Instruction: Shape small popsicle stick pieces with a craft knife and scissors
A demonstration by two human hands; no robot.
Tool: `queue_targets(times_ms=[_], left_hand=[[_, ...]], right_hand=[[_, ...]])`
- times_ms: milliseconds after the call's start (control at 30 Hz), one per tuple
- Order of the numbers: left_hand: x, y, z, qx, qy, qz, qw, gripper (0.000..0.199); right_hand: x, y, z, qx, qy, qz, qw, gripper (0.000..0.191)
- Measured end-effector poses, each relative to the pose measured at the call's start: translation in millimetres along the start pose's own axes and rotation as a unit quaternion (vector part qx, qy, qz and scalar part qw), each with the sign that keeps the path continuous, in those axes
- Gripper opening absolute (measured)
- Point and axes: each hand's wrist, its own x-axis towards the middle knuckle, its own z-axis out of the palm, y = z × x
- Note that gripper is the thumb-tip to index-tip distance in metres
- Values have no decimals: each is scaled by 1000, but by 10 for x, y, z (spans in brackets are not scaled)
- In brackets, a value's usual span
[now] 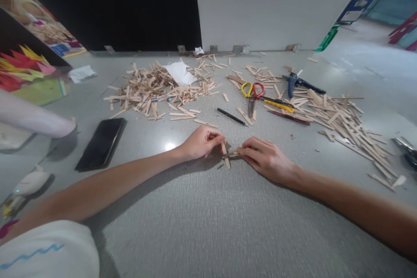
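My left hand (203, 142) pinches a flat wooden craft stick (227, 161) between thumb and fingers, just above the grey tabletop (182, 226). The stick points toward me, its near end free. My right hand (265, 158) is closed around a small cutter knife (233, 154), whose thin blade lies across the stick and touches it or nearly so. Most of the knife's handle is hidden in my fingers. Beyond my hands lies a black pen (232, 116).
Wooden stick pieces form a heap (153, 87) at left and a pile (339, 117) at right. Scissors (252, 97), a yellow-black utility knife (278, 104) and a blue tool (293, 82) lie behind. A phone (100, 144) lies left, near another person's arm (35, 115).
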Motion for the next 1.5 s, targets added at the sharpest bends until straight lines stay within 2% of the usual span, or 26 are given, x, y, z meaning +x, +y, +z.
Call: queue_targets(times_ms=[167, 500, 700, 1033, 1233, 1500], left_hand=[[3, 10, -5, 0, -6, -8, 1000, 30], [-4, -9, -7, -11, -28, -10, 999, 29], [-4, 8, 4, -14, -30, -10, 999, 28], [7, -13, -4, -8, -23, -10, 1000, 28], [-9, 18, -23, 1, -37, -1, 999, 31], [1, 15, -8, 6, -29, 5, 1000, 32]], right_hand=[[-7, -1, 3, 2, -12, 5, 1000, 32], [-21, -14, 25, -22, 26, 19, 999, 34], [-11, -11, 9, -15, 4, 0, 1000, 36], [-20, -45, 20, -44, 28, 10, 999, 34], [-33, -38, 10, -55, 49, -4, 997, 27], [-23, -38, 13, -69, 71, -11, 995, 25]])
